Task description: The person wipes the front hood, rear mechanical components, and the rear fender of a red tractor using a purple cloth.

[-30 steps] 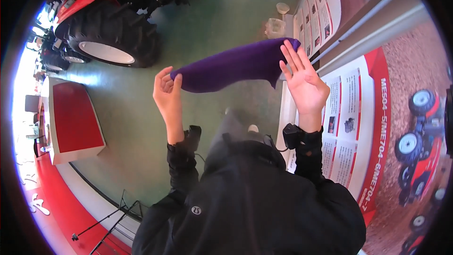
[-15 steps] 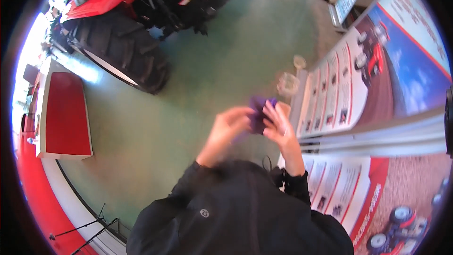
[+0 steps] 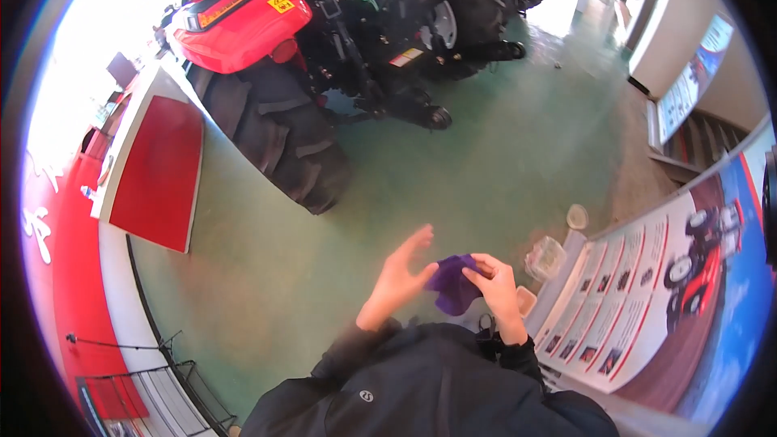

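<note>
A small purple cloth [image 3: 456, 293] hangs in loose folds between my hands, above the floor in front of my body. My right hand [image 3: 498, 285] pinches its upper right edge between thumb and fingers. At the cloth's left side is my left hand [image 3: 398, 279], its fingers stretched out and apart from the thumb. The left thumb tip lies at the cloth's edge; whether it touches is hard to tell. Both arms are in black sleeves.
A tractor with a red fender [image 3: 243, 20] and a large black tyre [image 3: 283, 133] stands ahead to the left. A red-and-white counter [image 3: 158, 174] is at left. On the right, a printed banner [image 3: 619, 291] stands behind a clear plastic container [image 3: 545, 258]. A metal rack [image 3: 162, 392] is lower left.
The view has swung up and to the left, bringing more of the tractor in. My left hand's fingers have spread away from the cloth; my right hand still holds it.
</note>
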`<action>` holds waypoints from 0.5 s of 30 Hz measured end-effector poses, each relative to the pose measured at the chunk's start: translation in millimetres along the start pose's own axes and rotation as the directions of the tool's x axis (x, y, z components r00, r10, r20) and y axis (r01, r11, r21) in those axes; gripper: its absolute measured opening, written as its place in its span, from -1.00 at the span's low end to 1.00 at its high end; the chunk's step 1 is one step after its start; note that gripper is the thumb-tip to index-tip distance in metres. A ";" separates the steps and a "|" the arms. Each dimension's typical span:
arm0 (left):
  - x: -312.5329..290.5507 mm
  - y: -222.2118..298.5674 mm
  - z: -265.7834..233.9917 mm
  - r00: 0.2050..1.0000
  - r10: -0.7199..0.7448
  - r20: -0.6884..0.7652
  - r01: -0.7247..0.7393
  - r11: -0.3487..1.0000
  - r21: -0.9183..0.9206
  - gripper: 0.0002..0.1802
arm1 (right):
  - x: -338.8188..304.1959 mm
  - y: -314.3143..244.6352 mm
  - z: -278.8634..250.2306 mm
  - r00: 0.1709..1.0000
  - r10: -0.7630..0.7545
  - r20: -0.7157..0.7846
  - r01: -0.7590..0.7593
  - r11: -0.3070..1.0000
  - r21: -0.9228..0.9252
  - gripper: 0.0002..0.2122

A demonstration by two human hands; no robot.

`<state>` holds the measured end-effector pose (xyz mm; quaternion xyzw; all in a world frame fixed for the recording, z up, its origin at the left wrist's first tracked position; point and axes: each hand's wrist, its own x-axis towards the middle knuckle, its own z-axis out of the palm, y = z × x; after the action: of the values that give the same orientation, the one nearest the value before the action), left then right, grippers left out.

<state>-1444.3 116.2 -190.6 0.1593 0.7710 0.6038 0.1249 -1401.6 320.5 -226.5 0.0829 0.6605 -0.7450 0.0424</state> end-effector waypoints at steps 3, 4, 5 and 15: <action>33.9 -45.2 -6.2 0.995 -0.059 -0.078 0.073 0.977 0.198 0.32 | 63.0 -36.8 2.4 0.989 -0.019 0.146 0.026 0.999 -0.045 -0.74; 42.4 -57.0 -3.7 0.994 -0.068 -0.090 0.089 0.961 0.262 0.34 | 78.9 -48.7 7.1 0.975 -0.039 0.219 0.052 0.997 -0.052 -0.74; 48.8 -70.8 -0.6 0.991 -0.075 -0.111 0.107 0.942 0.318 0.35 | 90.3 -60.0 12.7 0.966 -0.038 0.256 0.055 0.997 -0.061 -0.74; 92.2 -95.7 -88.0 0.970 0.130 -0.206 0.032 0.770 0.637 -0.14 | 195.5 -129.0 118.5 0.629 -0.044 0.776 -0.090 0.988 0.129 -0.72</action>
<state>-1571.9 53.2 -262.5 0.1387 0.9344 0.3250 -0.0453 -1624.0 228.0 -122.1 -0.2343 0.5166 -0.7565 0.3254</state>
